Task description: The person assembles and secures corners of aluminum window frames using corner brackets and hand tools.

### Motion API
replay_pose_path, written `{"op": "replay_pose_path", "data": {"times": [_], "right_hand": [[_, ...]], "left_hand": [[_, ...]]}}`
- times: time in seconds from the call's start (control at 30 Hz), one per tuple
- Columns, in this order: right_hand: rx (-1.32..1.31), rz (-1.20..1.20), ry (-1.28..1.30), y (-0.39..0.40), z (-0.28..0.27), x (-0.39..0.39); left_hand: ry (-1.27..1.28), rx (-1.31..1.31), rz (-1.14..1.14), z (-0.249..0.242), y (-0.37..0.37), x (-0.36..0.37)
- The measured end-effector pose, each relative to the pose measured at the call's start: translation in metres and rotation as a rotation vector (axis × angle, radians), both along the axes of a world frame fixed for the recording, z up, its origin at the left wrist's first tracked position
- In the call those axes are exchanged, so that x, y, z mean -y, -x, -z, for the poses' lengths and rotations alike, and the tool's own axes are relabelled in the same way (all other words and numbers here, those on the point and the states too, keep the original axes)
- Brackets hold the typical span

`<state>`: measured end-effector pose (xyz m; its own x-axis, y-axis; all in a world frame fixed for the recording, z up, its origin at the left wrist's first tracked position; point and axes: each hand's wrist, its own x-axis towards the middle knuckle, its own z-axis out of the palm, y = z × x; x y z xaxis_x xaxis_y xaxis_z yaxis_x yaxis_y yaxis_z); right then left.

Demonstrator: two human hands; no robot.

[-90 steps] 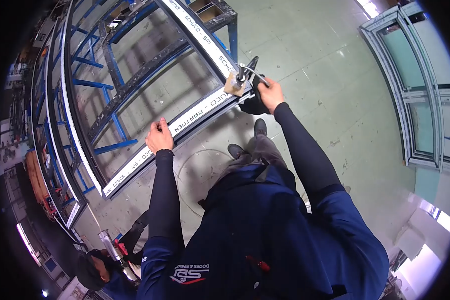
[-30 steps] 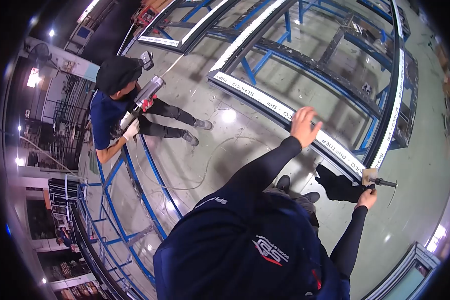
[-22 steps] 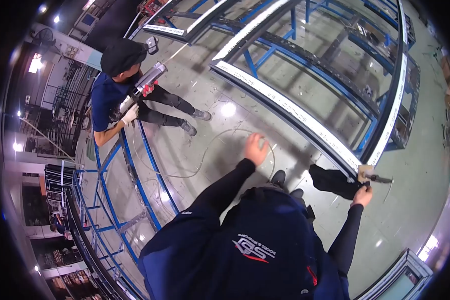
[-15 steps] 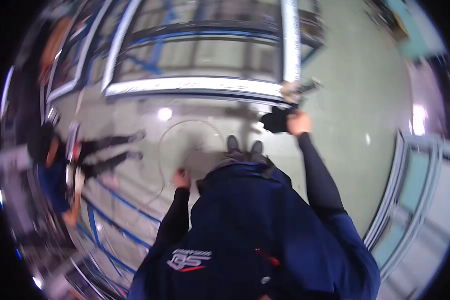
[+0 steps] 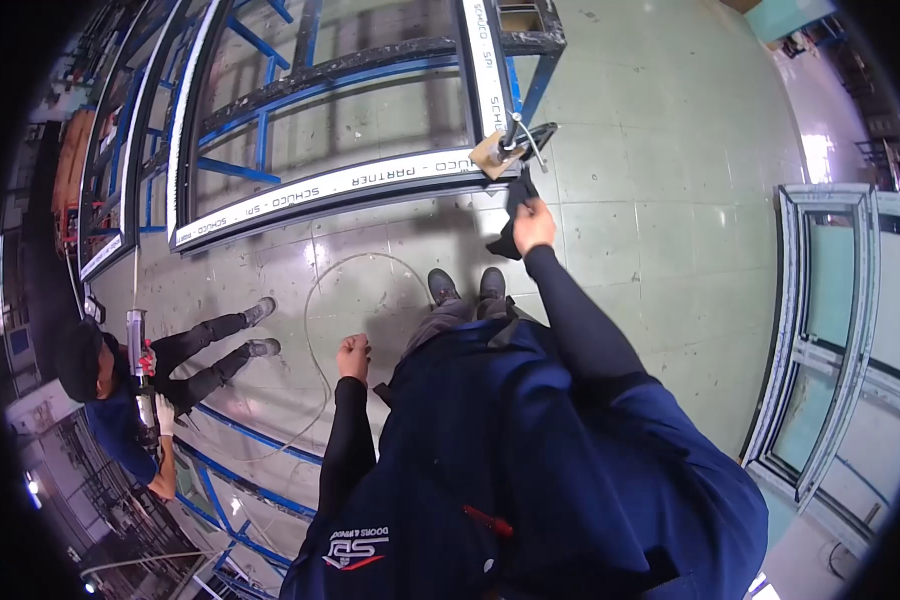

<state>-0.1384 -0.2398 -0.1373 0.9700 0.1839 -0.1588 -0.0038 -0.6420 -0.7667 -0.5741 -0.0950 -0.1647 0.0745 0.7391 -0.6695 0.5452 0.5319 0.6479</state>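
My right hand (image 5: 535,229) is closed on a black cloth-like item (image 5: 511,222), which hangs just below the corner of a large frame. That frame (image 5: 320,187) has white protective tape with printed lettering and lies on a blue and black stand (image 5: 345,75). At its near right corner sits a clamp (image 5: 526,140) with a tan block (image 5: 494,155) against the frame. My left hand (image 5: 353,357) is held low over the floor, touching nothing, with its fingers curled in; whether something small is inside cannot be made out.
A co-worker (image 5: 110,400) at the left holds a long tool (image 5: 142,375). A thin hose (image 5: 315,320) curves over the tiled floor. Blue rails (image 5: 260,485) stand at the lower left. Another glazed frame (image 5: 785,330) leans at the right. A second taped frame (image 5: 150,110) is at the upper left.
The view has turned and sharpened, with the frame corner and clamp shifted left. My right hand still holds the black item, which now hangs more upright. The co-worker remains at the left.
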Motion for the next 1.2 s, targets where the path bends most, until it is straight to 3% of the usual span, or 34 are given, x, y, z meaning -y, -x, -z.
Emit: {"op": "replay_pose_path", "data": {"times": [0.07,0.13,0.17,0.2,0.27,0.33,0.37,0.47,0.53,0.57,0.6,0.7,0.73,0.77,0.9,1.0,1.03,1.13,1.2], "right_hand": [[-0.033,0.048,0.186,0.011,0.004,0.012],[0.004,-0.05,-0.01,0.029,0.017,0.009],[-0.091,-0.13,-0.048,0.038,0.022,0.003],[-0.276,-0.225,-0.213,0.05,0.003,-0.01],[-0.46,-0.393,-0.236,0.074,-0.029,-0.04],[-0.702,-0.438,-0.326,0.104,-0.061,-0.073],[-0.686,-0.517,-0.37,0.119,-0.062,-0.087],[-0.748,-0.75,-0.483,0.158,-0.08,-0.128],[-0.713,-0.878,-0.415,0.182,-0.106,-0.16],[-0.561,-0.955,-0.402,0.192,-0.108,-0.177],[-0.407,-1.027,-0.392,0.203,-0.108,-0.196],[-0.067,-1.077,-0.375,0.245,-0.116,-0.255],[0.039,-1.091,-0.386,0.259,-0.12,-0.276],[-0.329,-1.091,-0.199,0.271,-0.127,-0.297],[-0.61,-1.012,-0.378,0.334,-0.115,-0.371],[-0.628,-0.953,-0.444,0.372,-0.12,-0.427],[-0.643,-0.957,-0.46,0.382,-0.125,-0.442],[-0.685,-1.017,-0.42,0.406,-0.133,-0.48],[-0.665,-1.143,-0.326,0.41,-0.128,-0.499]], "left_hand": [[-0.031,0.075,0.027,-0.001,-0.005,-0.005],[-0.117,0.027,0.146,0.022,0.003,-0.008],[-0.216,-0.142,0.269,0.01,-0.008,-0.002],[-0.228,-0.041,0.228,0.011,-0.014,0.002],[-0.192,0.011,0.169,-0.006,-0.042,0.01],[-0.225,0.129,0.306,-0.03,-0.072,0.008],[-0.267,0.201,0.407,-0.033,-0.085,0.006],[0.073,0.507,0.23,-0.09,-0.121,-0.008],[-0.103,0.316,0.16,-0.132,-0.124,-0.031],[-0.058,0.425,0.011,-0.091,-0.117,-0.046],[-0.129,0.731,-0.115,-0.06,-0.106,-0.063],[-0.187,0.837,-0.379,-0.106,-0.064,-0.118],[-0.227,0.805,-0.329,-0.101,-0.044,-0.139],[-0.261,0.839,-0.291,-0.099,-0.027,-0.16],[-0.325,0.973,-0.329,-0.09,0.035,-0.234],[-0.433,0.466,-0.425,-0.095,0.066,-0.281],[-0.486,0.301,-0.312,-0.091,0.08,-0.298],[-0.248,0.704,-0.419,-0.092,0.1,-0.342],[-0.228,0.763,-0.629,-0.083,0.108,-0.369]]}}
